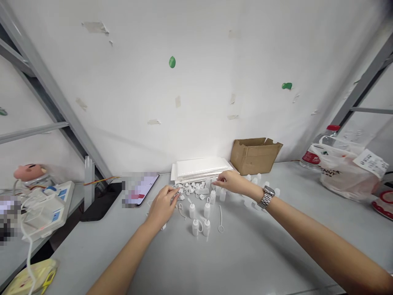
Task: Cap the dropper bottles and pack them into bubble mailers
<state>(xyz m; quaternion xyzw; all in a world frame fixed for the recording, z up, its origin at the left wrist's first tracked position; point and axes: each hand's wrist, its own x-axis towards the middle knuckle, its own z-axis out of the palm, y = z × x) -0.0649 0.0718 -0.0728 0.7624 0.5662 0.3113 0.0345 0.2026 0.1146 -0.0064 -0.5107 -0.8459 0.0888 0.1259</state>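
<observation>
My left hand (166,203) is over the left side of a pile of small white caps and straps (195,189), its fingers bent; what they hold, if anything, is too small to tell. My right hand (229,182) is closed at the fingertips above several small white bottles, and what it grips is hidden. Below the hands stand white bottles with straps, among them one bottle (195,227) at the front left and another (206,228) beside it. A loose looped strap (220,220) lies to their right. More bottles (258,178) stand behind my right wrist.
White flat packages (202,166) are stacked against the wall, beside an open cardboard box (256,157). A phone (143,190) leans at the left on a black stand. At the right are a plastic bag (346,176) and a red-capped bottle (311,155). A power strip (58,215) lies far left.
</observation>
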